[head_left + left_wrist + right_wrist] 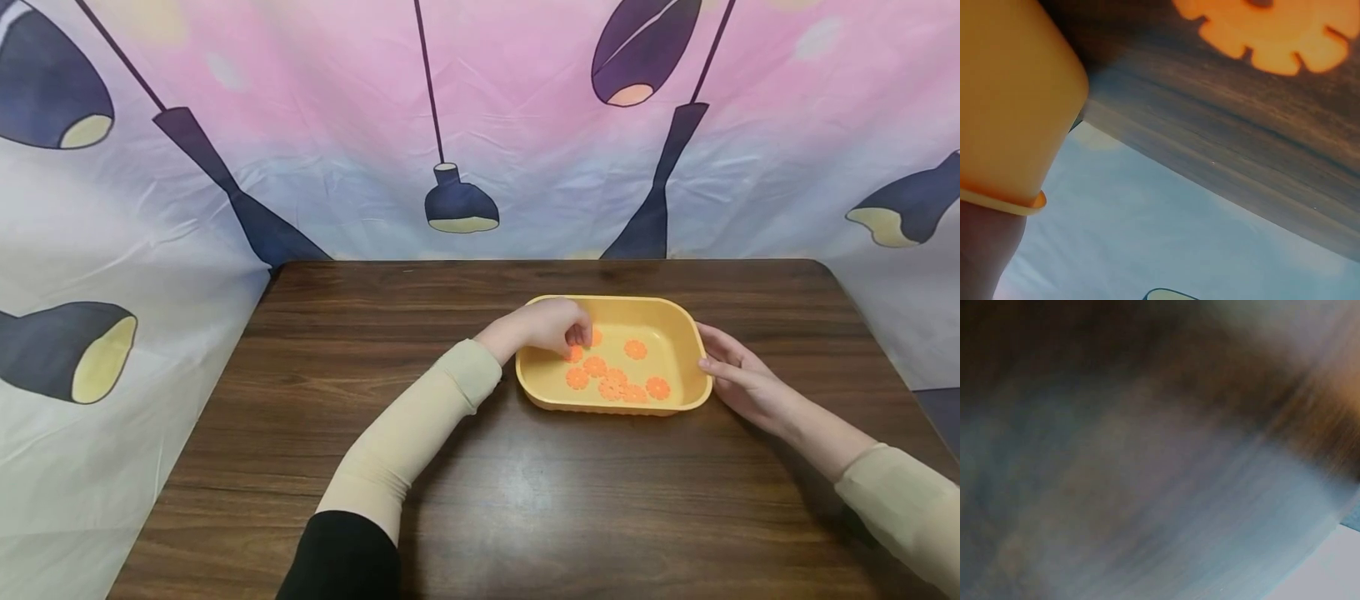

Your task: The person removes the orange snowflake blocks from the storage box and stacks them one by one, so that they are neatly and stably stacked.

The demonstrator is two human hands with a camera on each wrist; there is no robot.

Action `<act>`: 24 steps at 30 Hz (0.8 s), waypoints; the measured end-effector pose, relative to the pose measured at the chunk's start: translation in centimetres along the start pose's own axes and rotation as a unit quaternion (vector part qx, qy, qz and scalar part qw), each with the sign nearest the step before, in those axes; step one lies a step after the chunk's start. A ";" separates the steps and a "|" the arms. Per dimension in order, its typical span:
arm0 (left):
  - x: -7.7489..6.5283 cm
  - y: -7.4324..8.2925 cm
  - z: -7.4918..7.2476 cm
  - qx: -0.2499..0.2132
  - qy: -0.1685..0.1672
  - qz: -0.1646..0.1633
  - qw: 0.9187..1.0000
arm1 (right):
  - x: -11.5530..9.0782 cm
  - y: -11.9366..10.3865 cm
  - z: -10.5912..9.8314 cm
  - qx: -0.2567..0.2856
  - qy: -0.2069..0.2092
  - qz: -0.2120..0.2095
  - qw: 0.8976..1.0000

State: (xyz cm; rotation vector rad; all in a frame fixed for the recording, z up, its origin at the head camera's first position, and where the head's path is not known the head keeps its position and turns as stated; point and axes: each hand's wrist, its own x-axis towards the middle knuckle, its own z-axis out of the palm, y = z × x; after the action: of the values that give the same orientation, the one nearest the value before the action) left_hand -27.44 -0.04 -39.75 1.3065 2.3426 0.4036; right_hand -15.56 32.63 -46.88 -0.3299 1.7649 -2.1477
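A yellow plastic basin [678,321] stands on the table, with several flat orange flower-shaped pieces [611,379] on its floor. My left hand [551,323] reaches over the left rim, its fingers bent down among the pieces near the back left corner. One orange piece [573,354] lies right at those fingertips, partly covered; I cannot tell whether they grip it. At the basin's right end my right hand [738,375] holds the wall, thumb over the rim and fingers along the outside. In the left wrist view, another notched orange piece [1279,37] shows close up against dark wood, outside the basin wall [1010,94].
The dark wood-grain table [517,500] runs back to a hanging cloth [322,100] printed with lamps. A second cloth side [82,467] hangs at the left. Only blurred tabletop [1147,506] fills most of the right wrist view.
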 end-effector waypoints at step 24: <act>0.0 0.1 0.3 0.033 0.002 0.004 0.999 | 0.1 -0.2 0.1 -0.006 0.001 0.002 1.000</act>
State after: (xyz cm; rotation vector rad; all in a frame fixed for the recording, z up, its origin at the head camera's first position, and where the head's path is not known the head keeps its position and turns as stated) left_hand -27.20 0.00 -39.92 1.3461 2.3741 0.3330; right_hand -15.61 32.58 -46.69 -0.3272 1.7781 -2.1363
